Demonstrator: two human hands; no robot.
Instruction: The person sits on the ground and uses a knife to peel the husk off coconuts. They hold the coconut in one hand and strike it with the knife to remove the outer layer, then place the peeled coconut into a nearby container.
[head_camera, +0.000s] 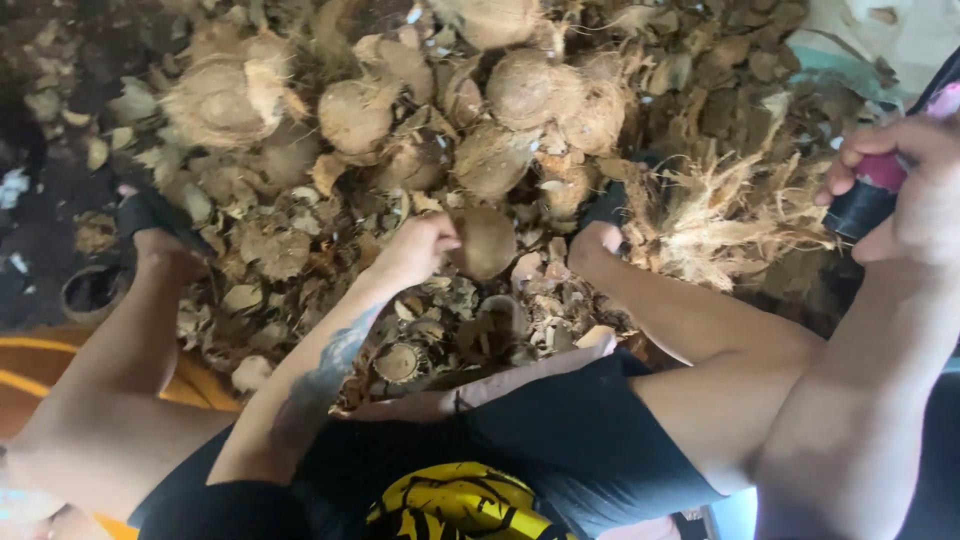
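My left grip (418, 250) closes on a husked coconut (487, 242); right grip (915, 190) clasps a dark handle (868, 200). Best I seat it firmly first.

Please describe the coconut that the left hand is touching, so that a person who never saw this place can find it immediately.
Start at the big heap of husked coconuts at the top of the view, then come down to its near edge. There the left hand grips one round brown coconut. It lies apart from the heap on the husk scraps, and it alone has a hand on it.
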